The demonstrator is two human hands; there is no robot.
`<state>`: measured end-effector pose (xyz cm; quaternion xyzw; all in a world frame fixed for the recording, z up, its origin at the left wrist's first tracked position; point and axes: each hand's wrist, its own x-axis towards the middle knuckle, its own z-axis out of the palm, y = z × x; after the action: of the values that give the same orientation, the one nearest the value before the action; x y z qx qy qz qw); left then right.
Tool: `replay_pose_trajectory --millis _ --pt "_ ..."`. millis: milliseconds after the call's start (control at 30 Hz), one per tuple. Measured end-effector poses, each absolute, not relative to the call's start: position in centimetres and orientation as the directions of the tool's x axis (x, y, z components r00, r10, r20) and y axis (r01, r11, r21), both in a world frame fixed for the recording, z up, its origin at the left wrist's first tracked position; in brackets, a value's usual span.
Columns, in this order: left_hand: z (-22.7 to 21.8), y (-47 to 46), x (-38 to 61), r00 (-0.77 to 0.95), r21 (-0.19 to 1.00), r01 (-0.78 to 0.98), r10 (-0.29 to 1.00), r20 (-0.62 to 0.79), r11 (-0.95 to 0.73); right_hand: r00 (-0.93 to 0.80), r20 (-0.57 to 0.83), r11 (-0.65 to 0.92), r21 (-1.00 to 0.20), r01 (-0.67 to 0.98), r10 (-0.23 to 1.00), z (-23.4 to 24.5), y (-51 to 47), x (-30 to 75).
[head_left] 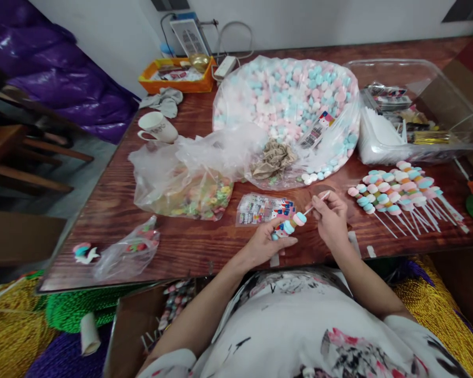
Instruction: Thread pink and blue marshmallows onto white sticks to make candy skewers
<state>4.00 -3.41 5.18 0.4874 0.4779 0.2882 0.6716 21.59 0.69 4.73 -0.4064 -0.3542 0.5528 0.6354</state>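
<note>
My left hand (pixel 265 242) is closed around a marshmallow skewer (pixel 299 219), which has pink, blue and white pieces with a yellowish one between. My right hand (pixel 332 218) pinches the white stick (pixel 317 201) that sticks out from its upper end. Part of the skewer is hidden behind my left fingers. Flat printed wrappers (pixel 256 209) lie fanned out just beyond my left hand. To the right of my right hand, a pile of marshmallow skewers (pixel 394 189) rests on the table, their sticks pointing towards me.
A large clear bag of marshmallows (pixel 291 94) fills the back. Nearer lie a bag of colourful sweets (pixel 185 197), a small bag (pixel 128 249) and a crumpled brown cloth (pixel 274 159). A mug (pixel 157 127) and orange tray (pixel 177 83) stand left; a clear bin (pixel 418 144) stands right.
</note>
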Motion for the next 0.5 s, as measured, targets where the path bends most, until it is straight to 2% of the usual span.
replay_pose_trajectory --millis 67,200,300,400,500 --pt "5.8 -3.4 3.6 0.418 0.916 0.072 0.822 -0.387 0.394 0.076 0.051 0.079 -0.900 -0.428 0.996 4.8 0.6 22.0" --pt "6.6 -3.5 3.0 0.601 0.829 0.090 0.633 -0.487 0.552 -0.181 0.182 0.104 -0.923 -0.369 0.967 6.2 0.5 22.9" --pt "6.4 -3.4 3.1 0.675 0.801 0.058 0.568 -0.471 0.596 -0.341 0.214 0.111 -0.948 -0.298 0.915 7.5 0.8 22.8" --pt "5.7 -3.3 3.1 0.670 0.812 0.017 0.596 -0.442 0.583 -0.328 0.188 0.123 -0.970 -0.210 0.926 7.9 1.2 22.3" --pt "5.1 -3.5 3.0 0.549 0.890 0.019 0.739 -0.391 0.456 -0.175 0.131 0.087 -0.968 -0.235 0.976 6.9 1.6 22.2"
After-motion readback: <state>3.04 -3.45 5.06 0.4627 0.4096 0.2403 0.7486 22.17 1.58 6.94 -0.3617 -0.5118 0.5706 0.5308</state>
